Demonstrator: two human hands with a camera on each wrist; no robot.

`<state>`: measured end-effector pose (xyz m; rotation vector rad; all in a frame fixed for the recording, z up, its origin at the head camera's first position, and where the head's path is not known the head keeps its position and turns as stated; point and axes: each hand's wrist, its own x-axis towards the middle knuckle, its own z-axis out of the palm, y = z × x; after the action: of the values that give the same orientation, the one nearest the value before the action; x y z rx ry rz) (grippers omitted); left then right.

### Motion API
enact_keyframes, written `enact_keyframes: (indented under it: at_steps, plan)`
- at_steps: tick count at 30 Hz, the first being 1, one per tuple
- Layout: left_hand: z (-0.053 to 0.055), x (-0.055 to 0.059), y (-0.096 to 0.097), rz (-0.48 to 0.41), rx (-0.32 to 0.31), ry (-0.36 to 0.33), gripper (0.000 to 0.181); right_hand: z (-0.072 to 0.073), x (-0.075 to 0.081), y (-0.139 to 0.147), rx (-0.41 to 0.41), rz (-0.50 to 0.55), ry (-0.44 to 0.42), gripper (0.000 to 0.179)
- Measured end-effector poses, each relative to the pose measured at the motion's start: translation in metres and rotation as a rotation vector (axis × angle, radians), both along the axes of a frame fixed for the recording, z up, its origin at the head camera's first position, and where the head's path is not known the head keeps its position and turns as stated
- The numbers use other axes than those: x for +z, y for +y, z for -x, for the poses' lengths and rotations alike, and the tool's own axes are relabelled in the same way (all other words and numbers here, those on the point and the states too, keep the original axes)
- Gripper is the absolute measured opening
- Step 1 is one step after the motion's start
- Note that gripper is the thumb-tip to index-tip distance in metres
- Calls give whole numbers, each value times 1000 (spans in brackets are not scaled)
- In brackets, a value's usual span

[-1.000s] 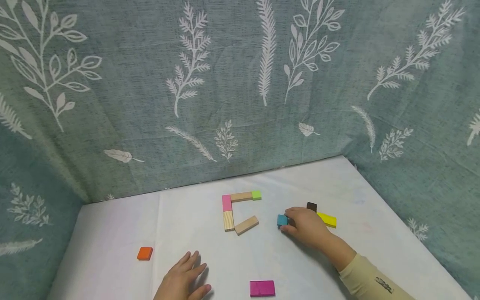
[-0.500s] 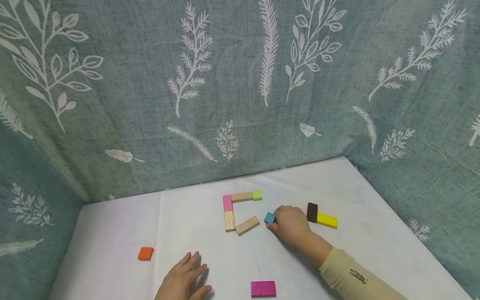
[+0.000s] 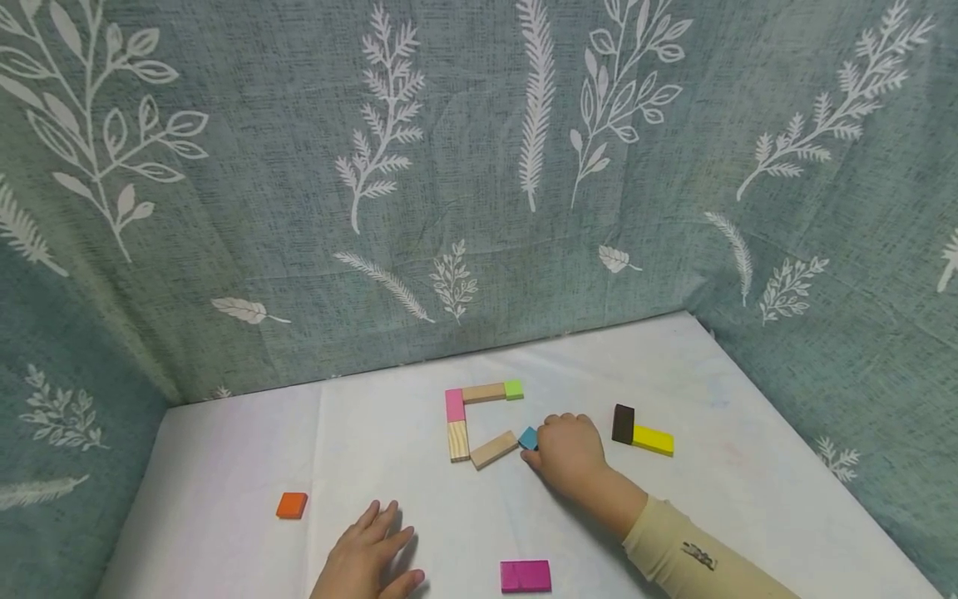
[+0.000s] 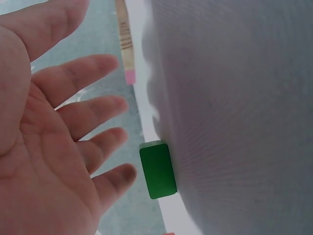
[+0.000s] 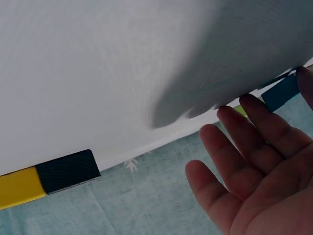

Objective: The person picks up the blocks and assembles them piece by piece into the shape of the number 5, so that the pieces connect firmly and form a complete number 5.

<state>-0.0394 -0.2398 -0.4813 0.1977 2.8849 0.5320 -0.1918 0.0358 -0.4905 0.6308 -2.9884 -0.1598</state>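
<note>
Blue block (image 3: 528,438) between right hand's (image 3: 570,453) fingertips

The right hand (image 3: 571,449) partly hid the blue block (image 3: 528,438) (the sleeve print (image 3: 699,556) was too small to read)

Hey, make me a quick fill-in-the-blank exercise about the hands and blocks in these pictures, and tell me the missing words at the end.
1. The right hand holds the blue block, while the left hand holds ____.
2. The yellow block and the dark block are not apart but ____.
3. In the head view, the orange block lies to the ____ of the left hand.

Missing words: nothing; touching; left.
</note>
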Motion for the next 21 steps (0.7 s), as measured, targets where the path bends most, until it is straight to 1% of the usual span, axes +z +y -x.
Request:
enact_keyframes:
  at_steps: [3,5,9,11,13,17,21]
  plan:
    - [1,0,0,0,-19,-10,61,-1,0,0,1,-3,7,50]
    - [2,0,0,-2,-23,-5,60,-2,0,0,0,-11,13,51]
    - [1,-1,0,-1,-20,-7,61,-3,-1,-1,-2,-37,14,54]
    - [1,-1,0,-3,-19,-10,61,-4,-2,-1,-9,-38,0,55]
    - [1,-1,0,4,-11,3,61,-4,-2,-1,-19,-32,-25,57]
    - [-1,-1,1,-5,19,11,62,-4,-1,5,-33,34,-88,57]
    - [-2,0,2,-20,33,-11,66,-5,5,23,7,120,-146,54]
